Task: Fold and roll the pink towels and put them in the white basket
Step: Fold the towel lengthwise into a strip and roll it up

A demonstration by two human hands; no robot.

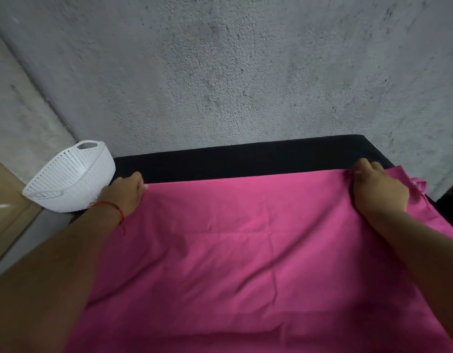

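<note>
Holding a large, thin pink cloth towel [245,250] spread over the black-topped desk [245,159], the person has both hands at its far edge. The left hand [126,193] curls its fingers over the towel's far left corner and grips it. The right hand [378,189] pinches the far edge a little short of the far right corner, bunching a small pucker of fabric between thumb and fingers.

The towel covers the desk from the near edge upward and leaves a bare black strip along the far edge. It spills past the right edge, where a small pink loop [421,186] shows. A white perforated plastic basket [70,179] sits tilted just beside the left hand, at the desk's far left corner. What it rests on cannot be told, and the part of its inside that shows holds no towel.

The step in hand looks like squaring the cloth for its first fold, so the task seems barely begun. To do it well, both hands should pull outward with equal tension until the far edge runs parallel to the desk's far edge and the soft creases across the middle flatten. The right hand would do better gripping the true corner, since the loose flap beyond it may droop and skew the fold. Both corners should then travel together toward the near edge so the edges meet evenly.
</note>
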